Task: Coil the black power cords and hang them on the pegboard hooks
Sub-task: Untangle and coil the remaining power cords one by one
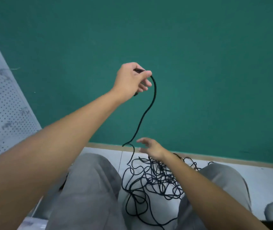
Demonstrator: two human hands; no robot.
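My left hand [133, 80] is raised in front of the green wall and grips the end of a black power cord [146, 112]. The cord hangs down from that hand in a loose curve to a tangled heap of black cords [155, 178] on the pale floor between my knees. Lower down, my right hand [150, 147] hovers with its fingers spread, just right of the hanging cord and above the heap, holding nothing. A grey pegboard [1, 103] stands at the left edge; no hooks show clearly on it.
My legs in grey trousers [89, 188] flank the heap on both sides. A green wall [198, 63] with a wooden skirting strip [232, 161] fills the background. Some white packaging [31, 224] lies at the bottom left.
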